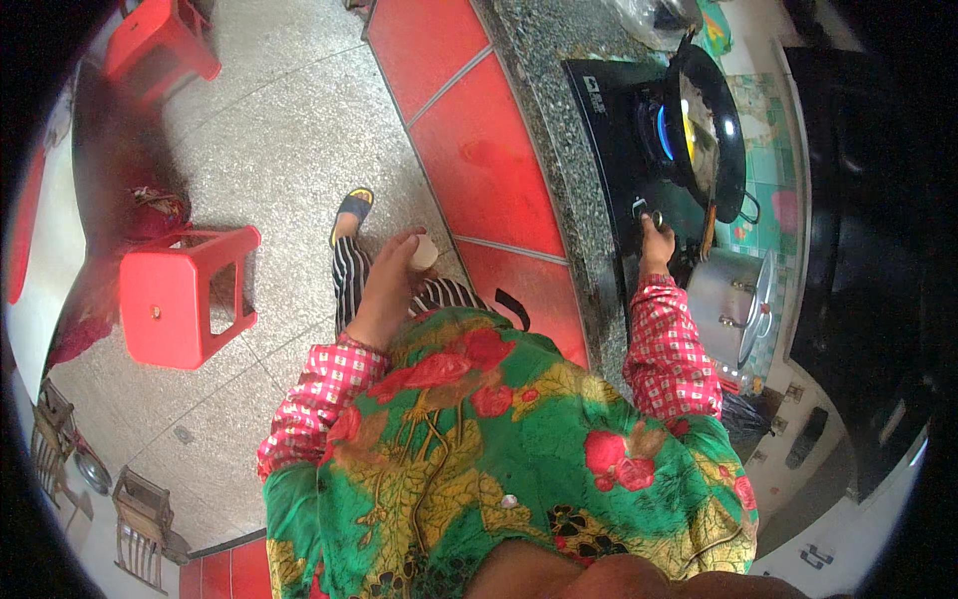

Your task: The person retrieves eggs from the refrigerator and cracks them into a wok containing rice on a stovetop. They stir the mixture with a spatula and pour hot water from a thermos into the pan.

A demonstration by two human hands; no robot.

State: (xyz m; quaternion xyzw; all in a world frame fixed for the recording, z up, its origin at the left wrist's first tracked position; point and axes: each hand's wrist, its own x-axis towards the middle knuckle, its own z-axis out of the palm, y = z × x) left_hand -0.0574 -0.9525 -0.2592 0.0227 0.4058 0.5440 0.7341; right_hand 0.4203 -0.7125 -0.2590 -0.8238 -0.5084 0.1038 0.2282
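My left hand [388, 281], over my striped trousers, holds a pale rounded piece that looks like an eggshell [423, 253]. At the front of the black gas stove [610, 161], my right hand [656, 245] has its fingers on a control knob [657, 219]. A blue flame [663, 133] burns under a black wok [732, 146]. Something yellow [688, 138] lies in the wok, probably egg or oil. The wok's wooden handle [708, 233] points toward my right hand.
A lidded metal pot [722, 299] stands beside the wok, close to my right forearm. Red cabinet doors [479, 165] run below the granite counter edge [535, 82]. On the floor at left are red plastic stools [161, 307] and wooden chairs [142, 517].
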